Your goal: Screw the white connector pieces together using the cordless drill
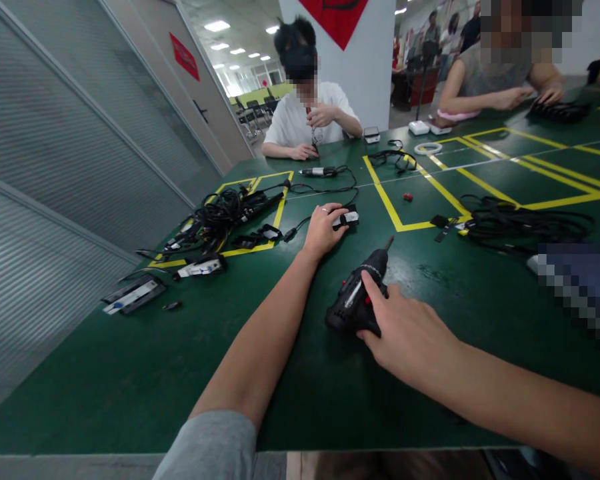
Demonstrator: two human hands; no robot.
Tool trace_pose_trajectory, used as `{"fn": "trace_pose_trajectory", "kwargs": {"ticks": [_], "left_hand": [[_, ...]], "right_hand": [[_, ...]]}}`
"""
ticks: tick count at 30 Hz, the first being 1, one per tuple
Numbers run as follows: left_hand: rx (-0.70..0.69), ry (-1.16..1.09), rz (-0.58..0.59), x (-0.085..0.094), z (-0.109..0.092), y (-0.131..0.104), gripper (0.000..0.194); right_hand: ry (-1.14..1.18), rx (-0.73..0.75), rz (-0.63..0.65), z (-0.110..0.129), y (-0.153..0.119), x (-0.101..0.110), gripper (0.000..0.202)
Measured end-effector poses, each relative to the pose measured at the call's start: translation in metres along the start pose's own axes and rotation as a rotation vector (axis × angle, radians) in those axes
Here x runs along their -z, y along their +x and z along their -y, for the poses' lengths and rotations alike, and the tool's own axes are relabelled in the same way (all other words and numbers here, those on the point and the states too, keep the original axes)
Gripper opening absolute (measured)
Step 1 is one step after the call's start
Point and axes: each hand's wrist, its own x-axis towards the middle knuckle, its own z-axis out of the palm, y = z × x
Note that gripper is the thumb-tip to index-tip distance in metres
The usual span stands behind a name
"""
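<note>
Right forearm (pixel 510 397) foremost, the right hand (pixel 415 333) half-closes on a black drill (pixel 353 297), best gripped firmly, bit (pixel 390 242) toward one o'clock, while the left hand (pixel 323 230), loosely curved, holds a block (pixel 353 217) at the drill's twelve o'clock.

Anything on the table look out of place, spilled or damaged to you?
The tangled black cables at the left sprawl over the yellow tape outline. A small dark piece lies loose outside it, and a small red piece sits alone inside another outline. I see no clear spill or damage.
</note>
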Motion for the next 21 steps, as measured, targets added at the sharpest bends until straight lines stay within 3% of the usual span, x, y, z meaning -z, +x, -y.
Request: {"fn": "trace_pose_trajectory", "kwargs": {"ticks": [7, 10, 12, 15, 17, 21], "left_hand": [[-0.015, -0.033, -0.036, 0.004, -0.007, -0.003, 0.040], [0.018, -0.046, -0.071, 0.008, -0.009, -0.003, 0.040], [0.038, -0.056, -0.117, 0.011, -0.013, -0.002, 0.041], [0.060, -0.064, -0.210, 0.016, -0.022, 0.000, 0.041], [0.056, -0.059, -0.243, 0.018, -0.027, 0.000, 0.040], [-0.003, -0.060, -0.161, 0.019, -0.032, -0.002, 0.040]], "right_hand": [[-0.071, 0.037, -0.054, 0.024, 0.008, -0.001, 0.081], [-0.027, 0.051, -0.018, 0.027, 0.010, 0.012, 0.065], [0.032, 0.068, -0.119, 0.025, 0.021, 0.025, 0.056], [0.086, 0.090, -0.439, 0.014, 0.059, 0.037, 0.047], [0.130, 0.062, -0.598, 0.003, 0.095, 0.037, 0.059], [0.405, 0.100, -0.445, -0.014, 0.158, 0.022, 0.077]]}}
